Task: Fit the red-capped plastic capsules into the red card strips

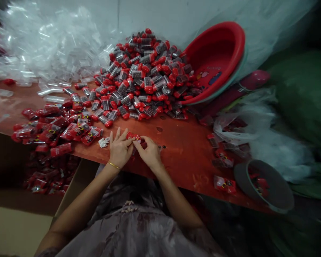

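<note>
Reddish table (182, 150) against a pale wall (160, 14), heaped with red-capped tubes (141, 78) beside a tipped red basin (240, 37). Near its front edge, the left hand (121, 147), fingers spread, touches a red packet (133, 135), its grip unclear; the right hand (151, 153) pinches the packet between thumb and curled fingers.

The packets (91, 136) are bright red with black-and-yellow prints, tabletop (182, 153) more orangey. Big basin (240, 35) is red too, pink-and-blue print inside.
</note>
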The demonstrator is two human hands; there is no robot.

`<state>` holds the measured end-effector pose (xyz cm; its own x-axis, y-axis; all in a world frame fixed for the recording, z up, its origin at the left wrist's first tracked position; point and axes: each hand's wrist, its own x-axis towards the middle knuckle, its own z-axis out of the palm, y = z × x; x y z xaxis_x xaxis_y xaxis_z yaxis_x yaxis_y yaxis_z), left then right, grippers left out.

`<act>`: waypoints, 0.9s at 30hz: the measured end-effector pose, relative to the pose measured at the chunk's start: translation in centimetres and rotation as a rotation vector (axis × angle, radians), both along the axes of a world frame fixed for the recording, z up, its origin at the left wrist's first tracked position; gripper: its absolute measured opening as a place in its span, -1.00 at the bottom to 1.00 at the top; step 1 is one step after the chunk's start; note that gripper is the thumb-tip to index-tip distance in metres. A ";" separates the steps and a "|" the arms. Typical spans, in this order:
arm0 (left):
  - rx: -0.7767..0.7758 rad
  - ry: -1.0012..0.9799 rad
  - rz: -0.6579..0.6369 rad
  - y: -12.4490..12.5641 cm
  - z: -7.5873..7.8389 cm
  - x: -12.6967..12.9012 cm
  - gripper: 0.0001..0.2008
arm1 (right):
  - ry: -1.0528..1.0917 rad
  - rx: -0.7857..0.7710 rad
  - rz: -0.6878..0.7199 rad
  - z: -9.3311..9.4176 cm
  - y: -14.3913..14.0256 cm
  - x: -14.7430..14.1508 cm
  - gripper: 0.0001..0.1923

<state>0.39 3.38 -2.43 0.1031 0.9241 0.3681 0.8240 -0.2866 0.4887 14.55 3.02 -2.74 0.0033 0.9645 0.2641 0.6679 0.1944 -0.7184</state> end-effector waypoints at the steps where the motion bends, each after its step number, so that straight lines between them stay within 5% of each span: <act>1: 0.007 -0.051 0.004 -0.2 0.4 0.1 -0.75 | 0.061 -0.031 0.009 0.0 0.4 -0.3 -0.68; 4: -0.073 -0.372 0.079 -0.5 1.1 0.5 -0.63 | 0.195 -0.046 -0.028 -0.2 1.1 -0.6 -0.62; 9: -0.590 -1.170 0.109 -0.6 1.3 2.0 -0.56 | 0.189 0.039 -0.078 -0.7 0.7 -1.2 -0.61; 13: -0.696 -1.533 0.220 -0.5 1.8 2.8 -0.56 | 0.128 0.037 -0.047 -0.5 0.3 -1.9 -0.57; 18: -0.710 -1.614 0.284 0.6 2.4 1.0 -0.60 | -0.140 0.110 0.031 0.1 -0.3 2.4 -0.63; 22: -0.714 -1.594 0.278 1.0 2.4 0.3 -0.60 | -0.496 -0.026 -0.055 -1.2 -1.4 7.2 -0.52; 27: -0.838 -1.544 0.272 0.3 2.5 1.7 -0.62 | -0.510 -0.047 -0.090 -2.3 -2.5 8.2 -0.65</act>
<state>2.06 3.69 0.07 -0.0208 0.8275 -0.5610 -0.5053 0.4755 0.7201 22.77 0.57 -5.06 -0.0308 0.9771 0.2104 0.9481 0.0952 -0.3035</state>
